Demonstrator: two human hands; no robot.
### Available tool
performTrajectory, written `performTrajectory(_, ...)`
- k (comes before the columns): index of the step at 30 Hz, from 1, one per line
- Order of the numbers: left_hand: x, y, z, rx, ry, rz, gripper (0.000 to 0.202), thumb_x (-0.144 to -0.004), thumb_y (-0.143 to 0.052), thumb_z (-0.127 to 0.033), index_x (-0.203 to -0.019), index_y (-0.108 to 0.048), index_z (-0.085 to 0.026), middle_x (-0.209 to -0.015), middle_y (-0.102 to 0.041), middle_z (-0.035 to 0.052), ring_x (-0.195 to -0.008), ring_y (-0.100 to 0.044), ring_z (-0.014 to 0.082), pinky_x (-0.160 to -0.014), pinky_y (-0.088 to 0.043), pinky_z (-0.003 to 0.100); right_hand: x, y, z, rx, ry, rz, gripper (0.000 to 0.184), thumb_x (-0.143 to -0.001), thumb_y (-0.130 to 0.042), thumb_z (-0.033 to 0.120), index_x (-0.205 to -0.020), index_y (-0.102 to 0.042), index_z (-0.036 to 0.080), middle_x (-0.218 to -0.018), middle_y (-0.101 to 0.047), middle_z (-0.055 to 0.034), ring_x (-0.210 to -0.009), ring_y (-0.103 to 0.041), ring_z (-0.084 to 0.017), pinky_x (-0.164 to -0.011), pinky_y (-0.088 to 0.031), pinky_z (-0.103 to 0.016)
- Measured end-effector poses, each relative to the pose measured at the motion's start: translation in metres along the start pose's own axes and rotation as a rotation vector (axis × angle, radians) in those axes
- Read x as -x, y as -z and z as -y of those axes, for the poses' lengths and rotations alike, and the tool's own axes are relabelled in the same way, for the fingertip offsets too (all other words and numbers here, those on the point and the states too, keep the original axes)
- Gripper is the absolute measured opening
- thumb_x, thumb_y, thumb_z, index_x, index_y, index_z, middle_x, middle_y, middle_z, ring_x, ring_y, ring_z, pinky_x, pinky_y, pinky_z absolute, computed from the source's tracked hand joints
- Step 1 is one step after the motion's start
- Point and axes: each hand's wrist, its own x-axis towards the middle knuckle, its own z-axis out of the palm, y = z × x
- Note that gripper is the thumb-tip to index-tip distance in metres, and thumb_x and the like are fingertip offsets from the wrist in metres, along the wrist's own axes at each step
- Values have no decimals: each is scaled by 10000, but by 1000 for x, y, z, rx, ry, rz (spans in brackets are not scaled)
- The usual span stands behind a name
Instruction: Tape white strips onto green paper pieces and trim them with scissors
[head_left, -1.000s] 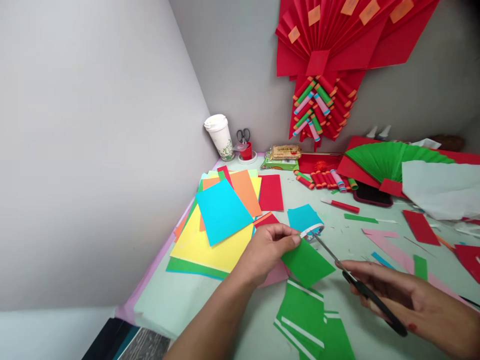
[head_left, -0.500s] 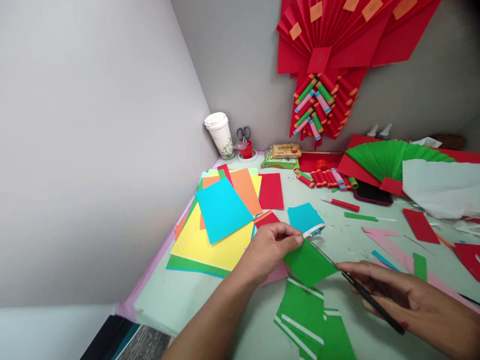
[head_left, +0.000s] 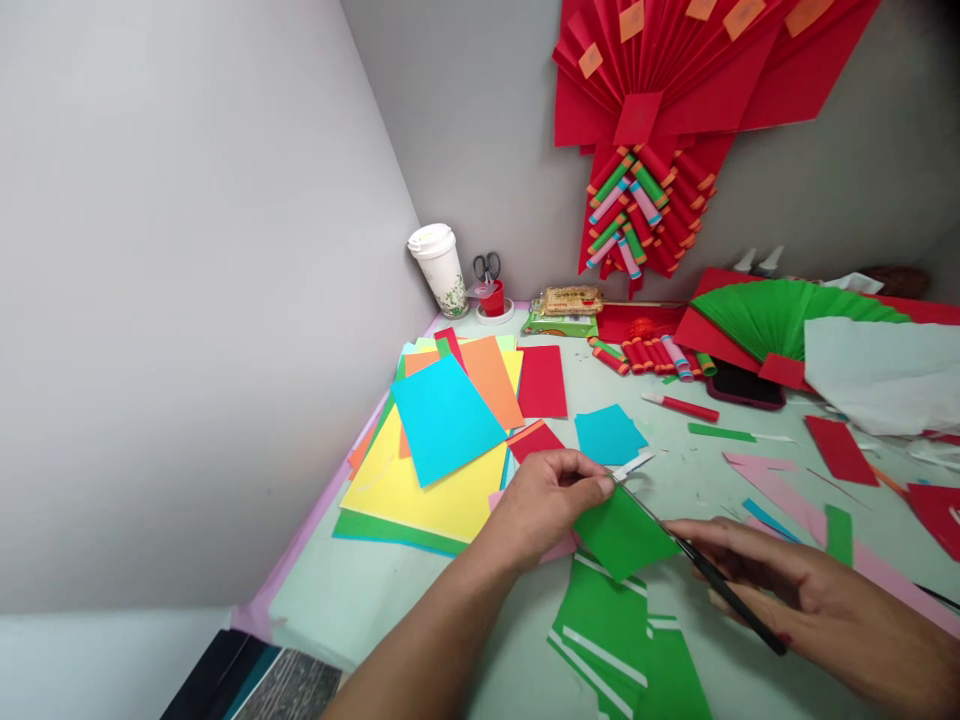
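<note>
My left hand (head_left: pixel 551 500) pinches the upper left corner of a small green paper (head_left: pixel 628 535). In my right hand (head_left: pixel 780 585) is a pair of black-handled scissors (head_left: pixel 724 585), its blades lying along the paper's upper edge. A thin white strip (head_left: pixel 634 466) sticks out past the blade tips near my left fingertips. Below the held sheet, several green papers with white strips (head_left: pixel 607 620) lie on the table. Blue paper pieces (head_left: pixel 609 432) rest just beyond my left hand.
Coloured sheets (head_left: pixel 450 425) are piled at the left. A white lidded cup (head_left: pixel 441 270) stands in the corner beside scissors in a red holder (head_left: pixel 491 297). Small paper rolls (head_left: pixel 652 357), a red marker (head_left: pixel 686 407), a phone (head_left: pixel 746 387) and a green paper fan (head_left: pixel 787 315) lie behind and to the right.
Both hands have shifted slightly, the paper moving a little right. The scissors' handle end has moved up and left, and the white strip beyond the blades looks straighter.
</note>
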Motion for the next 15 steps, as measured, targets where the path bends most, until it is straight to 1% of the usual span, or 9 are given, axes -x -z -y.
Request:
performTrajectory(2, 0, 0, 0, -4, -4, -2, 217, -722, -730, -345, -707, -631, -153, -754, -620, 18, -698, -519, 134, -659, -361, 262, 0, -2, 0, -52, -22, 96, 443, -840, -624, 479, -1242, -720, 317, -1008, -760, -64, -1145, -667, -315, -868, -595, -321)
performTrajectory(5, -1, 0, 1, -8, -7, -5, 217, -723, -730, -342, -706, -631, -150, -754, -621, 20, -697, -517, 134, -661, -359, 262, 1, -5, -1, -140, -58, 154, 468, -874, -592, 494, -1295, -678, 307, -1187, -722, -61, -1226, -615, -300, -950, -550, -315)
performTrajectory(10, -1, 1, 1, -4, -13, -4, 224, -719, -740, -346, -705, -635, -148, -759, -621, 21, -701, -510, 133, -667, -355, 262, 2, -6, -2, -199, -96, 189, 512, -877, -583, 570, -1299, -674, 294, -1319, -674, -64, -1265, -588, -302, -997, -522, -327)
performTrajectory(12, -1, 1, 2, -5, -15, -5, 227, -718, -745, -353, -713, -644, -150, -758, -622, 20, -706, -512, 136, -674, -358, 264, 3, -6, -1, -209, -97, 188, 502, -884, -585, 567, -1300, -676, 303, -1358, -655, -56, -1278, -580, -298, -1032, -499, -336)
performTrajectory(15, 0, 1, 1, 4, -10, -4, 233, -716, -753, -367, -734, -663, -152, -754, -628, 22, -714, -520, 145, -686, -368, 270, 3, -6, 1, -229, -120, 185, 460, -903, -582, 534, -1304, -676, 327, -1357, -661, -37, -1275, -587, -287, -1043, -493, -339)
